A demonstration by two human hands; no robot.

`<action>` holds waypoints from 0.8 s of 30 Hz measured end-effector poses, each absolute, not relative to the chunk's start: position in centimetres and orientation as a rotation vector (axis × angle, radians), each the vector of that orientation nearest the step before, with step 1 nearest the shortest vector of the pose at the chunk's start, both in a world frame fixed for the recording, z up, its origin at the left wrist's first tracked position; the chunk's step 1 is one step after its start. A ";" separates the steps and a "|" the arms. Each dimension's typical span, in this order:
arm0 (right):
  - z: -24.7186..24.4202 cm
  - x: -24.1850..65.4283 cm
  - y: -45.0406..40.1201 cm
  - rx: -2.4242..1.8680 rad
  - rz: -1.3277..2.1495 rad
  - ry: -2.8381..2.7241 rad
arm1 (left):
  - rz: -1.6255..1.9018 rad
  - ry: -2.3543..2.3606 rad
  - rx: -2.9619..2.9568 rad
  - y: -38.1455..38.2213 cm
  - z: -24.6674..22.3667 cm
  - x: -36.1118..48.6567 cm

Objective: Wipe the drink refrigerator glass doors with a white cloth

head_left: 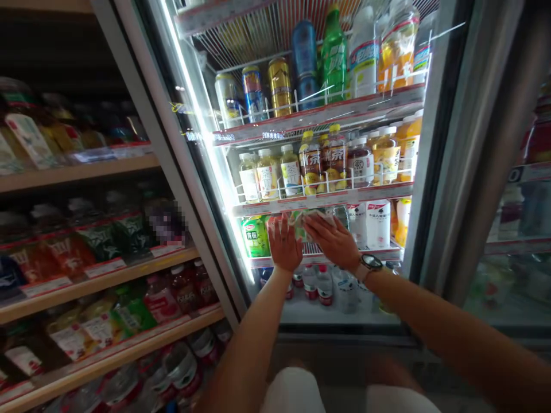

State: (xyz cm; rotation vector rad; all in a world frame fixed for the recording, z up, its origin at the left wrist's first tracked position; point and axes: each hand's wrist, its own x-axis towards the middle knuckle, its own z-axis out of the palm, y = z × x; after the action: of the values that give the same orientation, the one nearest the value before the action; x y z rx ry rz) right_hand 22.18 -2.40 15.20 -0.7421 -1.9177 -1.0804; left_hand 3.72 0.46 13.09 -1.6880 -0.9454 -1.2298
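Both my hands are up against the glass door of a lit drinks fridge. My left hand lies flat on it, fingers stretched upward and holding nothing that I can see. Just to its right, my right hand presses a pale, thin cloth against the glass, with its fingers angled up and left. The cloth shows only around the fingertips; its rest is under the hand. A dark watch is on my right wrist. Behind the glass, white bottles and a green pack stand near my hands.
Higher fridge shelves hold tea bottles, cans and a green bottle. Small water bottles stand at the bottom. An open wooden shelf with drinks is on the left. A metal door frame runs along the right.
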 end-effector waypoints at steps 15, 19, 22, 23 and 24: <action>16.5 29.0 -2.8 -0.744 -1.201 -2.044 | -1.232 -0.963 -1.694 0.7 13.1 3.5; 22.0 30.5 -2.5 -0.842 -1.116 -1.739 | -1.260 -0.946 -1.693 0.8 13.1 3.5; 20.5 30.3 -2.6 -0.861 -1.083 -1.698 | -1.281 -0.936 -1.715 0.8 13.1 3.5; 19.0 30.1 -2.7 -0.858 -1.079 -1.741 | -1.282 -0.944 -1.723 0.8 13.1 3.5; 17.1 30.0 -2.9 -0.851 -1.078 -1.802 | -1.282 -0.952 -1.729 0.8 13.1 3.5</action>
State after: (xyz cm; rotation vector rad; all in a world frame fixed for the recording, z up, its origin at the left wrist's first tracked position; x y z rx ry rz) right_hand 29.98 -2.92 17.08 -0.8505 -1.8016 -1.0784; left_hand 3.54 0.78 13.06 -1.7290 -0.9524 -1.2823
